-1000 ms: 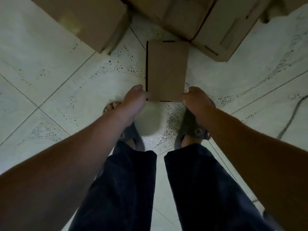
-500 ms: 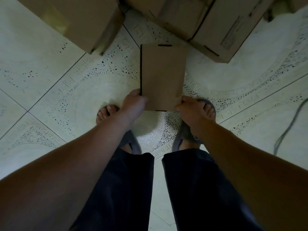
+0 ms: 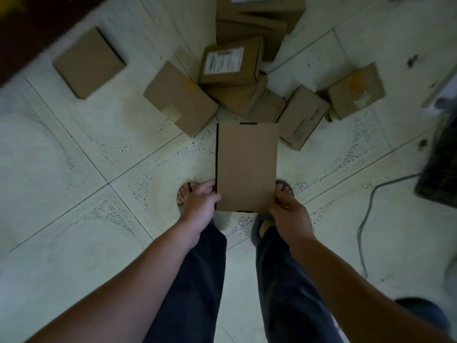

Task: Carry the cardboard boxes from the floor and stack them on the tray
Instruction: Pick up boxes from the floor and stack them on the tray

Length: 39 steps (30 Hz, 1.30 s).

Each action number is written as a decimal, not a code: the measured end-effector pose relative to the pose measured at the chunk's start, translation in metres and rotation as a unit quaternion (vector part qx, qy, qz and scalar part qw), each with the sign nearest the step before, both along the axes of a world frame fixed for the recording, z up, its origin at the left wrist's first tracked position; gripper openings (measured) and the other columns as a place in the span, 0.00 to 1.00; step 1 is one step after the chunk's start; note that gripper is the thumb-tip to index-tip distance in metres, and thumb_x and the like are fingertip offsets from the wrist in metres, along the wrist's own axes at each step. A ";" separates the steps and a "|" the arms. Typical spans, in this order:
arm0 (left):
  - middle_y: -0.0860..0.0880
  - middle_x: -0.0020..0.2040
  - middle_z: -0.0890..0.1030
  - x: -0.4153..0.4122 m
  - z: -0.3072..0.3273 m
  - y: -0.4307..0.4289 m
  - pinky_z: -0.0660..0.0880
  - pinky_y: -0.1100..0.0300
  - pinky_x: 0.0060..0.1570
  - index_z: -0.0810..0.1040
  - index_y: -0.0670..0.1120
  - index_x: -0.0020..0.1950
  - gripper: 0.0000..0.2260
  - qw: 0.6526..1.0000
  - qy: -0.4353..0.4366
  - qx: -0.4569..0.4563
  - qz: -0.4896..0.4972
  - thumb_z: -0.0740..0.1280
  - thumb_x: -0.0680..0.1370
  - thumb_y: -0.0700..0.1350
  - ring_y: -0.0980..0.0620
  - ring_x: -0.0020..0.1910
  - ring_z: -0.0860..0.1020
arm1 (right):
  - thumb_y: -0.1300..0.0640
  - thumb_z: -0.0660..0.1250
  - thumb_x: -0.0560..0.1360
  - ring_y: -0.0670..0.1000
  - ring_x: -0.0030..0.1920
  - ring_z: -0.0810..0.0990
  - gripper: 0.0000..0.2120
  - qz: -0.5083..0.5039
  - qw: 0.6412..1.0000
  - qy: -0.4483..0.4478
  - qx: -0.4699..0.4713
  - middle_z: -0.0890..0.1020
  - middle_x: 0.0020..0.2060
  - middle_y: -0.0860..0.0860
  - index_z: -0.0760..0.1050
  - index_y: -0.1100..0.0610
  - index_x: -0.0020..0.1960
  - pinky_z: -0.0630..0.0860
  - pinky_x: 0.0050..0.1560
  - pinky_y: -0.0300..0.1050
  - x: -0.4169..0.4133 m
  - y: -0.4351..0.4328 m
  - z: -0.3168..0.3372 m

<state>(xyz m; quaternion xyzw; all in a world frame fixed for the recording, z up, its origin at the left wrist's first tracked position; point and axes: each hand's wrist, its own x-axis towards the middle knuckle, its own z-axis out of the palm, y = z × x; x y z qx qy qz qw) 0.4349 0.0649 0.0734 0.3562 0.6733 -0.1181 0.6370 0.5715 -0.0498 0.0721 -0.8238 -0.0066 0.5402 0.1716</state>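
A flat cardboard box (image 3: 246,167) of plain brown colour was held in the air by both hands, above the toes of the person and just in front of the pile on the floor. Its top face was a smooth rectangle with the long side pointing away from the person, and thin dark slits ran along its left edge. The left hand (image 3: 199,203) gripped the near left corner. Its thumb lay on the top face at the edge and the other fingers were curled close together against the side. How they lay below the box could not be seen. The right hand (image 3: 289,214) gripped the near right corner, the thumb against the right edge and the rest of the fingers hidden under the box.

Behind it a pile of cardboard boxes (image 3: 247,95) lay on the floor (image 3: 74,157), touching and leaning on each other at different angles. A labelled box (image 3: 230,61) on top carried a white printed sticker. A single box (image 3: 89,63) stood apart at the left. The floor was of pale glossy square tiles with speckled curved patterns and thin dark joints. A grey cable (image 3: 362,219) curved over the tiles at the right, near a dark ribbed object (image 3: 439,174) too blurred to identify. The person wore dark trousers (image 3: 197,280) and sandals (image 3: 259,231)
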 end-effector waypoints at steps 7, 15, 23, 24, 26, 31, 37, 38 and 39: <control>0.53 0.64 0.74 -0.015 0.132 0.029 0.69 0.60 0.62 0.70 0.50 0.72 0.21 0.997 -0.055 0.049 0.032 0.62 0.80 0.38 0.54 0.60 0.73 | 0.64 0.59 0.76 0.55 0.42 0.79 0.19 -0.015 0.997 -0.043 0.066 0.82 0.37 0.47 0.79 0.44 0.39 0.78 0.49 0.57 -0.004 0.030 0.140; 0.57 0.61 0.72 -0.043 0.282 0.017 0.68 0.63 0.57 0.69 0.49 0.73 0.22 0.977 -0.084 0.128 0.149 0.63 0.80 0.38 0.57 0.58 0.72 | 0.61 0.61 0.80 0.42 0.49 0.77 0.18 0.047 0.983 -0.015 0.175 0.81 0.48 0.39 0.76 0.37 0.45 0.74 0.51 0.40 -0.010 0.053 0.284; 0.48 0.70 0.71 -0.074 0.394 -0.022 0.65 0.60 0.59 0.70 0.49 0.72 0.20 0.934 -0.050 0.228 0.269 0.64 0.80 0.41 0.52 0.65 0.70 | 0.59 0.64 0.79 0.44 0.47 0.77 0.12 0.169 0.955 -0.005 0.242 0.80 0.45 0.40 0.76 0.41 0.54 0.74 0.49 0.41 -0.023 0.070 0.374; 0.48 0.69 0.72 -0.081 0.402 -0.026 0.65 0.59 0.60 0.71 0.48 0.71 0.20 0.927 -0.043 0.237 0.288 0.64 0.79 0.40 0.51 0.64 0.71 | 0.59 0.64 0.79 0.45 0.47 0.77 0.12 0.186 0.951 0.002 0.247 0.80 0.45 0.41 0.77 0.41 0.52 0.74 0.50 0.42 -0.029 0.073 0.381; 0.49 0.66 0.73 -0.097 0.416 -0.036 0.68 0.57 0.64 0.73 0.47 0.70 0.19 0.911 -0.034 0.250 0.327 0.65 0.78 0.40 0.51 0.63 0.73 | 0.59 0.63 0.79 0.47 0.44 0.77 0.13 0.231 0.937 0.019 0.261 0.81 0.43 0.43 0.79 0.41 0.52 0.73 0.48 0.44 -0.042 0.076 0.391; 0.51 0.61 0.80 -0.150 0.437 -0.068 0.73 0.51 0.64 0.77 0.48 0.66 0.16 0.865 -0.031 0.269 0.423 0.64 0.78 0.40 0.53 0.58 0.78 | 0.56 0.64 0.79 0.48 0.46 0.79 0.10 0.339 0.895 0.039 0.286 0.81 0.45 0.42 0.78 0.42 0.55 0.77 0.48 0.46 -0.097 0.089 0.415; 0.51 0.57 0.81 -0.224 0.456 -0.111 0.74 0.58 0.54 0.79 0.49 0.61 0.13 0.802 -0.029 0.287 0.523 0.63 0.78 0.40 0.52 0.55 0.79 | 0.52 0.64 0.79 0.45 0.48 0.78 0.08 0.413 0.855 0.053 0.308 0.80 0.49 0.42 0.75 0.39 0.54 0.78 0.52 0.48 -0.186 0.081 0.432; 0.51 0.56 0.81 -0.239 0.459 -0.119 0.74 0.59 0.51 0.79 0.49 0.60 0.12 0.790 -0.030 0.292 0.539 0.64 0.78 0.39 0.52 0.54 0.79 | 0.53 0.64 0.79 0.45 0.48 0.77 0.08 0.422 0.850 0.057 0.310 0.80 0.48 0.41 0.75 0.40 0.54 0.78 0.52 0.47 -0.204 0.078 0.435; 0.51 0.55 0.81 -0.258 0.462 -0.128 0.75 0.61 0.49 0.80 0.49 0.59 0.12 0.777 -0.034 0.301 0.552 0.64 0.78 0.39 0.54 0.53 0.79 | 0.53 0.64 0.79 0.45 0.47 0.77 0.08 0.434 0.844 0.058 0.310 0.80 0.47 0.40 0.75 0.41 0.54 0.78 0.52 0.48 -0.226 0.074 0.437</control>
